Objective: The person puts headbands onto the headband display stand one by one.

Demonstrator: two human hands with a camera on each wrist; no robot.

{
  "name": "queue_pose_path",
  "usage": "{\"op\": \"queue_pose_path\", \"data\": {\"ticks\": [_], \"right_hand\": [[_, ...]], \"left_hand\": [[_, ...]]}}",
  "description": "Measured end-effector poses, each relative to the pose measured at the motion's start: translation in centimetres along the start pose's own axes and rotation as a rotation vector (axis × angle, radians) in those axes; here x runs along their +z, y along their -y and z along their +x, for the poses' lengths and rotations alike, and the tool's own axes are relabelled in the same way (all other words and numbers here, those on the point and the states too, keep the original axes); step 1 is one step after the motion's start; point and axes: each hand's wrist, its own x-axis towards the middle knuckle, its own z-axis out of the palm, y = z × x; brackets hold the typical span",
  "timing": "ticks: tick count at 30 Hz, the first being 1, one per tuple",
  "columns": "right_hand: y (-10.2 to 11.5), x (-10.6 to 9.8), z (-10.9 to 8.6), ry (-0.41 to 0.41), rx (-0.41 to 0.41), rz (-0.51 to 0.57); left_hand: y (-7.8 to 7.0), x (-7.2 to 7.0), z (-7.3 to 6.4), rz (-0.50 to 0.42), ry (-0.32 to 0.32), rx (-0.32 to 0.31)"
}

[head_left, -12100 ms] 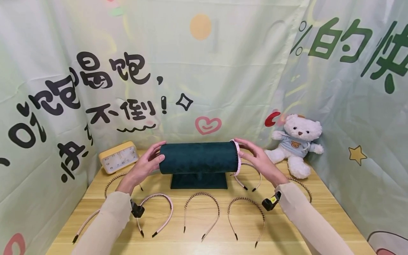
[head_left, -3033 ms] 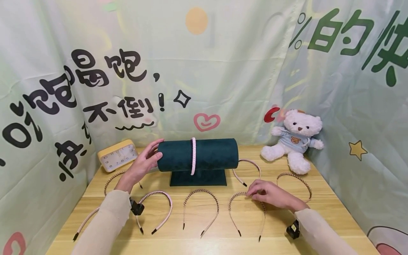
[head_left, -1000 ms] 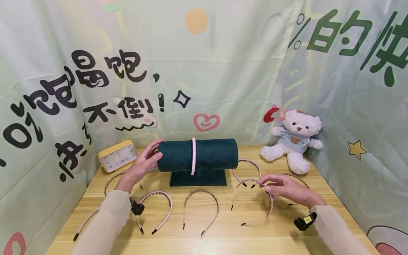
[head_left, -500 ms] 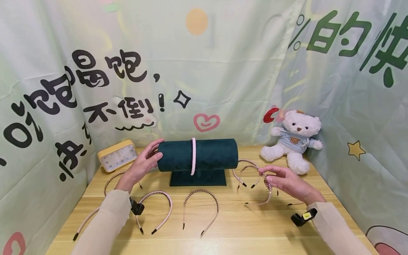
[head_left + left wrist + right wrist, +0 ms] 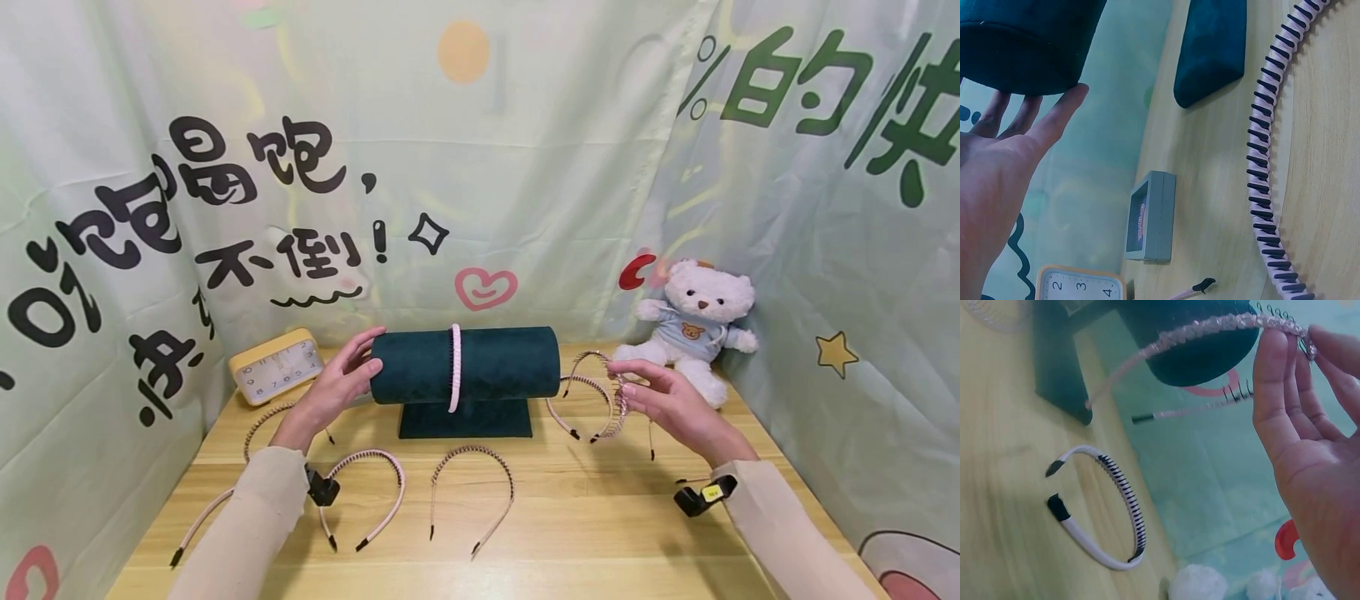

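My right hand (image 5: 678, 408) pinches a thin headband (image 5: 1210, 326) with clear pinkish beads and dark teeth. It is raised above the table, beside the right end of a dark green velvet display roll (image 5: 510, 362) on a stand. Around the roll's middle sits a pale pink braided headband (image 5: 455, 367). My left hand (image 5: 330, 392) touches the roll's left end with extended fingers, as the left wrist view shows. Below the held headband, a pink headband with dark teeth (image 5: 1132, 506) lies on the table.
Several headbands lie in front, among them a middle one (image 5: 474, 452) and a pink one (image 5: 403, 483). A yellow alarm clock (image 5: 277, 371) and small grey box (image 5: 1152, 215) stand back left. A white teddy bear (image 5: 701, 329) sits back right. Printed cloth (image 5: 570, 208) hangs behind.
My right hand has lifted the beaded headband off the front of the table and carried it back toward the roll's right end. Earlier, the pink headband moved from the roll's right end to its middle.
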Motion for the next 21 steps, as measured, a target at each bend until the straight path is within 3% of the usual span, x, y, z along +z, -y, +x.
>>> {"op": "queue_pose_path", "data": {"ticks": [14,21], "right_hand": [[1.3,1.6,3.3,-0.146,0.057,-0.175],[1.4,2.5,5.1,-0.158,0.052,-0.169]], "left_hand": [[0.2,-0.1,0.0,-0.004,0.002,-0.004],[0.1,-0.1,0.0,0.0,0.001,-0.002]]}}
